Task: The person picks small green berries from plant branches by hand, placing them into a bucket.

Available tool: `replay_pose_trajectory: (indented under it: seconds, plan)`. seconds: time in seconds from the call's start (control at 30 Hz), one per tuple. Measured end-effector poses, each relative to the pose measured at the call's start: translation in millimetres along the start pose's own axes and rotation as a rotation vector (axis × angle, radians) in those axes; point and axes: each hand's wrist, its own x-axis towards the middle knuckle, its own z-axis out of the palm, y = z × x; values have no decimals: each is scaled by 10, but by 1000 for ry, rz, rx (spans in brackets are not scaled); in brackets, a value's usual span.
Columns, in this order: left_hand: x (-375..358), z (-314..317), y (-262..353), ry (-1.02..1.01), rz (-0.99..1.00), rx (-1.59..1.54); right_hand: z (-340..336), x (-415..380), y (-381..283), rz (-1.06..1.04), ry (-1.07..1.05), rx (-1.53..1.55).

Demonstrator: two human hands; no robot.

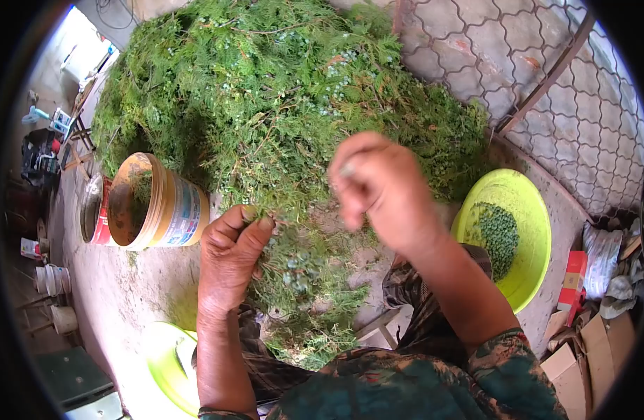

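Note:
My left hand (229, 259) grips a green leafy sprig (302, 269) that carries small pale blue-green berries and hangs over my lap. My right hand (379, 187) is raised just above the sprig, fingers pinched together on something small and pale at its fingertips; motion blur hides what it is. A large heap of the same green branches (266, 91) fills the ground in front of me. To my right, a lime-green basin (523, 266) holds a layer of picked green berries (497, 234).
A yellow-orange bucket (161, 203) lies on its side at the heap's left edge, with a metal pot (91, 206) beside it. Another lime-green basin (169, 360) sits by my left knee. Wire fencing (546, 77) stands at right; cardboard boxes (581, 350) lie lower right.

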Motion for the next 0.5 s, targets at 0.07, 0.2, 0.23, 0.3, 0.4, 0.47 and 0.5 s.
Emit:
replay_pose_trajectory:
  seconds: [0.07, 0.2, 0.23, 0.3, 0.4, 0.47, 0.5]
  plan:
    - [-17, -16, 26, 32, -18, -49, -71, 34, 29, 75, 71, 485]
    - [-29, 16, 51, 40, -44, -181, 152, -88, 145, 427, 62, 462]
    - [-36, 19, 50, 35, -53, -203, 213, -95, 171, 486, -11, 461]
    - [-32, 26, 18, 25, -52, -189, 324, -106, 166, 424, -101, 391]
    - [-44, 48, 43, 3, -37, -97, 383, -102, 54, 395, -192, 252]
    - [-46, 53, 46, -10, -32, -21, 379, -97, 40, 438, -191, 186]
    - [-44, 44, 35, -46, -36, -6, 377, -91, 50, 410, -198, 61]
